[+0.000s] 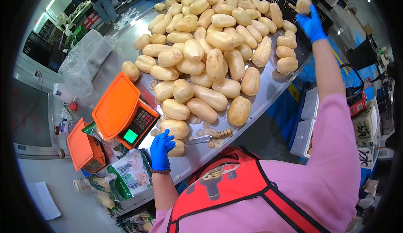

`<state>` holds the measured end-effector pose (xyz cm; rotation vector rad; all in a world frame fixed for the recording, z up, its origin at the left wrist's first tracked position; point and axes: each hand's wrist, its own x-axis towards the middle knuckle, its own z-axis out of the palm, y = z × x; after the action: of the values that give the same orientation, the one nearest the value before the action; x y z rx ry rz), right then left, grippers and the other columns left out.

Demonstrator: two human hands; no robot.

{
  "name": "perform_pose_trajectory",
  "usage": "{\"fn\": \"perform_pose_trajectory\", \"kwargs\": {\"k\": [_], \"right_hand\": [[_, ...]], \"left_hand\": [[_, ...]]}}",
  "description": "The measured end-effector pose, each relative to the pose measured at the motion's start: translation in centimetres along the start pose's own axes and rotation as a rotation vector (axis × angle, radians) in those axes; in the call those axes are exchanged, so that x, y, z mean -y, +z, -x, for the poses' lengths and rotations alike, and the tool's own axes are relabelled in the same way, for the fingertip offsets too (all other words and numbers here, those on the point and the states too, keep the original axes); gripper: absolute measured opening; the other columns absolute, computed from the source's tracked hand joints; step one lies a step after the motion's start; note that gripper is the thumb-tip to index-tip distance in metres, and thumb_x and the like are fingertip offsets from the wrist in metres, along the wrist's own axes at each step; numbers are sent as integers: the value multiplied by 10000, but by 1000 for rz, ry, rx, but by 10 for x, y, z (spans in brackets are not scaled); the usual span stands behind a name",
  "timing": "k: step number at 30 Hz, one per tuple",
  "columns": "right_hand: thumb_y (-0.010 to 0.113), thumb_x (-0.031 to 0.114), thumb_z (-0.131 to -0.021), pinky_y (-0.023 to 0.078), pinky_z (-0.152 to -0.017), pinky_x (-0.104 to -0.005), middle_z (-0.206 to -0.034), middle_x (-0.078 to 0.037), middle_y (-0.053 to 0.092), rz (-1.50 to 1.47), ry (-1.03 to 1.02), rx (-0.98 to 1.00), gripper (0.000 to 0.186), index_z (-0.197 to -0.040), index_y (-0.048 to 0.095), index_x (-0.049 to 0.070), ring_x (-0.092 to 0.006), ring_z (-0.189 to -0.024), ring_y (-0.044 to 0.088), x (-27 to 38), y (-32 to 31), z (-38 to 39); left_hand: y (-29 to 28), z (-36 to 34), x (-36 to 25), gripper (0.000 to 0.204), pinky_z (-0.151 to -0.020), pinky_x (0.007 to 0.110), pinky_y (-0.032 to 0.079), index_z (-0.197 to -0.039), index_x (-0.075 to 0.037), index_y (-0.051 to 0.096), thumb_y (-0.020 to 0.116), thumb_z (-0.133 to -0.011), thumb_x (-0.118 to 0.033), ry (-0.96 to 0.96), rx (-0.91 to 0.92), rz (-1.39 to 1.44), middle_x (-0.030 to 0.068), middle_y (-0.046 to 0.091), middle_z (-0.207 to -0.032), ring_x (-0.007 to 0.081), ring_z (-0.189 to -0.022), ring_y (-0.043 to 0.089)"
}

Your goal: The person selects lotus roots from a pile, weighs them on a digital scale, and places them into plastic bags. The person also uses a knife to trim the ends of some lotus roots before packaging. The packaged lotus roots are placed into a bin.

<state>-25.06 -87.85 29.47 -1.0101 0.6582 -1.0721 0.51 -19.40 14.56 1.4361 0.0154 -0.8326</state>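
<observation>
My right hand [311, 25], in a blue glove, is raised at the table's upper right with a pale lotus root [303, 5] in its fingers, over a black crate [285, 2]. My gloved left hand [161, 147] is low at the near edge, its fingers loosely bent and apart, beside lotus roots [175, 128]. Just right of it a wooden-handled knife [222, 134] lies among thin cut slices [210, 131]. A large heap of peeled lotus roots [222, 40] covers much of the steel table [273, 88].
Two orange scales [115, 103] stand left of the heap, near crumpled clear plastic [84, 56] and green-and-white packages [132, 176]. White foam boxes [303, 136] are below the table's right edge. A person [100, 2] in a white top works at the back left.
</observation>
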Motion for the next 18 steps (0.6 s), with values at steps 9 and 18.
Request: {"fn": "perform_pose_trajectory", "kwargs": {"k": [9, 18], "right_hand": [[635, 240, -887, 472, -882, -293, -1071, -70, 629, 547, 39, 336, 420, -1243, 569, 29, -163, -977, 587, -151, 56, 132], [787, 309, -744, 381, -1031, -382, -1382, -243, 398, 735, 26, 43, 933, -1454, 256, 21, -320, -1238, 448, -277, 18, 272]], "left_hand": [[-35, 7, 27, 283, -629, 225, 504, -1151, -38, 618, 566, -923, -198, 46, -188, 43, 100, 649, -930, 130, -708, 605], [-67, 3, 41, 277, -609, 215, 492, -1163, -41, 612, 564, -912, -148, 75, -344, 89, 94, 645, -929, 121, -694, 591]]}}
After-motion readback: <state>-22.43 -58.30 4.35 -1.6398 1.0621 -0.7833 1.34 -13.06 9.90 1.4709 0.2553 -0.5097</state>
